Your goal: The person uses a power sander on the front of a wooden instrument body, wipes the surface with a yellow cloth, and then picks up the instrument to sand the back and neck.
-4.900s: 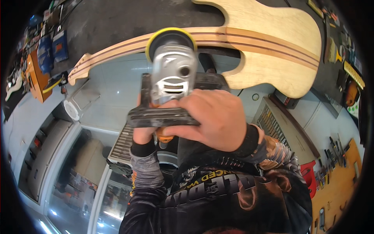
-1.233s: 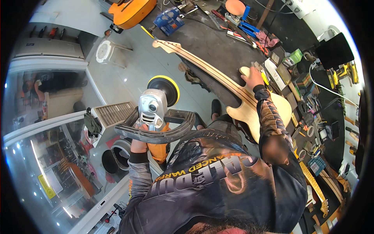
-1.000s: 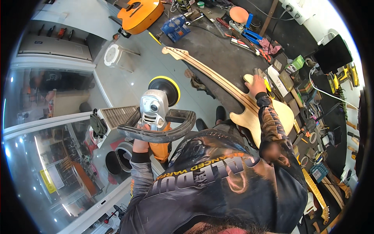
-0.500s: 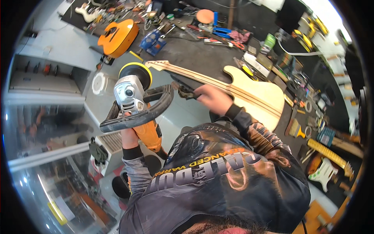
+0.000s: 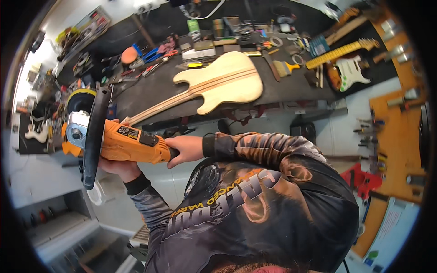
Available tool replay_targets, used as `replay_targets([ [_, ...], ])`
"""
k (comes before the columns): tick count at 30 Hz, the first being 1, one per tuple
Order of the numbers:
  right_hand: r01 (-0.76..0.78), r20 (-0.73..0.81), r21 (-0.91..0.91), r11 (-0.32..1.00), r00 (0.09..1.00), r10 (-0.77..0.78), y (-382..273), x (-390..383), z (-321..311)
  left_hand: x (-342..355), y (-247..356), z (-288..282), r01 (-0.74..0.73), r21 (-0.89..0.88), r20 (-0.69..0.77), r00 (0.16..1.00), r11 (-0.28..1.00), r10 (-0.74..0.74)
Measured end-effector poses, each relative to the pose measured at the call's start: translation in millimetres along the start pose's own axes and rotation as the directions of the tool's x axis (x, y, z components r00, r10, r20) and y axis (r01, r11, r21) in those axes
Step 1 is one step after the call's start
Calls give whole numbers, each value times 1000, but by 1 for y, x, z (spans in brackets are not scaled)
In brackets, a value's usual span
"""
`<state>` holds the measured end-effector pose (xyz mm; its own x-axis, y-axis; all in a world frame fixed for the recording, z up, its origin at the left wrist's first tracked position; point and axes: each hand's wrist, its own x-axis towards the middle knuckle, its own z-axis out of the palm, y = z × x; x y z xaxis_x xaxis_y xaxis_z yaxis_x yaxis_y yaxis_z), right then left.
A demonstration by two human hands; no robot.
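Note:
Between my two hands is an orange rotary polisher (image 5: 132, 144) with a silver gear head, a big black loop handle (image 5: 94, 141) and a yellow-edged round pad (image 5: 81, 101) at its far left end. My left hand (image 5: 120, 168) wraps the body from below, just behind the loop handle; part of its fingers is hidden behind the tool. At the rear end, my right hand (image 5: 185, 150) is closed round the tail of the polisher. Beyond the tool, an unfinished pale wooden electric guitar body and neck (image 5: 227, 82) with dark stripes lies on the dark bench, touched by neither hand.
Tools crowd the back of the dark bench (image 5: 150, 98), among them a paintbrush (image 5: 286, 68) and an orange disc (image 5: 129, 55). At the right lies a sunburst guitar (image 5: 339, 77) with a white pickguard. A white bucket (image 5: 96, 191) stands on the floor at left.
My right hand has come from beside the guitar neck onto the polisher's tail. The polisher has swung from upright to lying nearly level. My view has turned to the right.

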<state>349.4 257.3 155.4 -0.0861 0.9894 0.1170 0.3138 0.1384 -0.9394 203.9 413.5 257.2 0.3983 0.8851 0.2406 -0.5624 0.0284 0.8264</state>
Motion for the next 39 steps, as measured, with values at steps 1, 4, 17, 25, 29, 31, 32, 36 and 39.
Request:
replay_targets([
  [1, -119, 3, -117, 986, 993, 120, -11, -15, -15, 0, -8, 11, 49, -48, 44, 998, 998, -47],
  [4, -161, -58, -154, 975, 986, 154, -32, -65, -52, -6, -40, 42, 203, -230, 200, 967, 952, -158],
  [17, -122, -150, 866, 485, 862, 484, -52, -281, -165, -54, -218, 334, 909, -249, 850, 370, 333, -374],
  [25, -564, -594, 497, 660, 333, 732, 39, -423, -259, -149, -393, 427, 986, -83, 586, 167, 147, -793],
  [29, -735, -754, 281, 617, 228, 616, 137, -454, -305, -152, -502, 465, 974, 13, 515, 186, 224, -837],
  [31, -772, -820, 209, 600, 196, 538, 176, -466, -327, -147, -541, 477, 961, 33, 530, 217, 276, -820],
  [32, -784, -828, 212, 584, 173, 533, 198, -473, -335, -146, -565, 481, 964, 78, 520, 179, 256, -835],
  [36, -784, -813, 205, 586, 196, 548, 247, -481, -362, -130, -581, 501, 947, 244, 350, 117, 211, -929],
  [39, -813, -827, 162, 559, 198, 527, 265, -484, -378, -122, -595, 501, 920, 302, 326, 145, 248, -934],
])
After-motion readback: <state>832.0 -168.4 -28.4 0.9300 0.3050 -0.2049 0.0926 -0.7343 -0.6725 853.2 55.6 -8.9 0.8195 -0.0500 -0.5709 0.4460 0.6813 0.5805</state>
